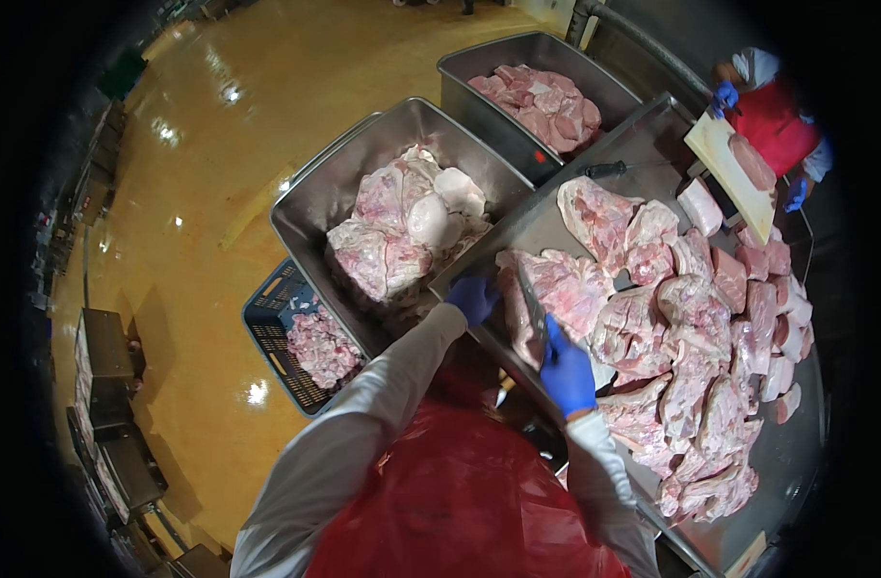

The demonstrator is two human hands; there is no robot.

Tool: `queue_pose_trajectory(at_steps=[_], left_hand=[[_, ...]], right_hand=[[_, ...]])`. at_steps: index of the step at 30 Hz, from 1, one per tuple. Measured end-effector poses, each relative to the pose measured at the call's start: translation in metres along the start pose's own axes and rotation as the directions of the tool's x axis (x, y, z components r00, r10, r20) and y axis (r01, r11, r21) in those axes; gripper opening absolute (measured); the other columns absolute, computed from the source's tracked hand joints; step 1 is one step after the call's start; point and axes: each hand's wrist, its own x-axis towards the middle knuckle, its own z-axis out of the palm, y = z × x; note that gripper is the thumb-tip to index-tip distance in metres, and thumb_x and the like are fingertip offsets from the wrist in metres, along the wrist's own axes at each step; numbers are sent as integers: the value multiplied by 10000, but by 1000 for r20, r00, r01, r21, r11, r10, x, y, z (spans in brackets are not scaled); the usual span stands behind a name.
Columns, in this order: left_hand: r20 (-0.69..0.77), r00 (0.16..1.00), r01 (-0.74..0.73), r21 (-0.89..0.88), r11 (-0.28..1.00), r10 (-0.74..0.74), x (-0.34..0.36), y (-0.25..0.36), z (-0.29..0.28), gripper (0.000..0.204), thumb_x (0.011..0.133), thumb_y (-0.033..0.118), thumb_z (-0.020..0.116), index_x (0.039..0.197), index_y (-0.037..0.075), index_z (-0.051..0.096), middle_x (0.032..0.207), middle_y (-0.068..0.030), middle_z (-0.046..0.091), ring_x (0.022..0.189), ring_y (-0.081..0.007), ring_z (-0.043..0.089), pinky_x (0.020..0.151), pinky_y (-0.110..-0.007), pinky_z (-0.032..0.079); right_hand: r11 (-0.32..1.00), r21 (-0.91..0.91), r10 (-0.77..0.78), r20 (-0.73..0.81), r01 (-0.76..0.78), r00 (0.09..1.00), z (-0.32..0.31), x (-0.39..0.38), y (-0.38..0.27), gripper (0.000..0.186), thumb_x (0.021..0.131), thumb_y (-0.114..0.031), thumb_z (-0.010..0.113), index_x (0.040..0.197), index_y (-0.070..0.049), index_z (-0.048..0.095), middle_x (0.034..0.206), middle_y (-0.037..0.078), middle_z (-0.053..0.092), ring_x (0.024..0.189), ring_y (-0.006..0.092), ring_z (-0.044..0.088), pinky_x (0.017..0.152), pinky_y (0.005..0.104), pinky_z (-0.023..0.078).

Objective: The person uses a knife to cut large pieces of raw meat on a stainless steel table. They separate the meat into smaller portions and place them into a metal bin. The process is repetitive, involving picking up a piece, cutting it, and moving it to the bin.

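Observation:
A large pink cut of raw meat [566,289] with a pale fat layer lies near the left edge of the steel table. My left hand [471,300], in a blue glove, is closed at the left edge of this cut; its fingertips are partly hidden. My right hand [568,374], also gloved in blue, grips a knife [531,295] whose dark, narrow blade points away from me across the cut. Beside and beyond my right hand lie several more large cuts of meat [696,313], heaped together.
Left of the table stands a steel bin [301,217] with big meat pieces; behind it, another bin [460,82] holds pink meat. A dark blue crate [264,323] of trimmings sits low on the left. Across the table, a co-worker [773,125] works at a pale cutting board [715,144].

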Motion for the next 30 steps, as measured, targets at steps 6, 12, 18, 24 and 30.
queue_pose_trajectory(at_steps=[6, 12, 18, 24, 30], left_hand=[[167, 983, 81, -65, 995, -70, -27, 35, -35, 264, 1010, 241, 563, 975, 4, 676, 927, -302, 687, 871, -516, 650, 795, -573, 514], [57, 993, -110, 52, 993, 108, -57, -9, -116, 265, 1009, 225, 564, 1106, 28, 712, 1075, -197, 702, 1084, -378, 654, 994, -506, 495], [-266, 668, 733, 74, 677, -695, -208, -280, -205, 403, 1019, 309, 626, 1239, -26, 666, 1155, -196, 748, 1062, -359, 718, 935, -391, 555], [-406, 903, 213, 138, 967, -141, -145, -220, -139, 441, 876, 198, 755, 1266, 13, 664, 1248, -182, 710, 1158, -337, 684, 1042, -431, 530], [-84, 959, -276, -58, 959, 271, -3, -14, -99, 138, 907, 124, 709, 1029, 60, 722, 1016, -161, 711, 949, -372, 685, 863, -443, 553]], right_hand=[[977, -212, -6, 140, 36, 990, 18, -12, -22, 679, 920, -103, 594, 1575, -190, 439, 986, 258, 693, 830, 440, 699, 705, 532, 562], [976, -214, -1, 132, 29, 991, 44, 38, -51, 664, 935, -113, 599, 1576, -184, 441, 954, 246, 701, 814, 434, 702, 709, 525, 566], [961, -187, 204, -14, -203, 979, 10, -45, -34, 645, 958, -109, 592, 1579, -229, 464, 946, 201, 685, 780, 412, 682, 675, 517, 541], [877, -321, 350, -86, -359, 933, 31, -107, -13, 596, 981, -95, 568, 1562, -203, 493, 847, 209, 649, 699, 416, 645, 641, 513, 518], [914, -251, 293, -138, -320, 946, 32, -108, -14, 656, 920, -50, 564, 1560, -175, 494, 888, 197, 651, 739, 397, 655, 660, 500, 532]])
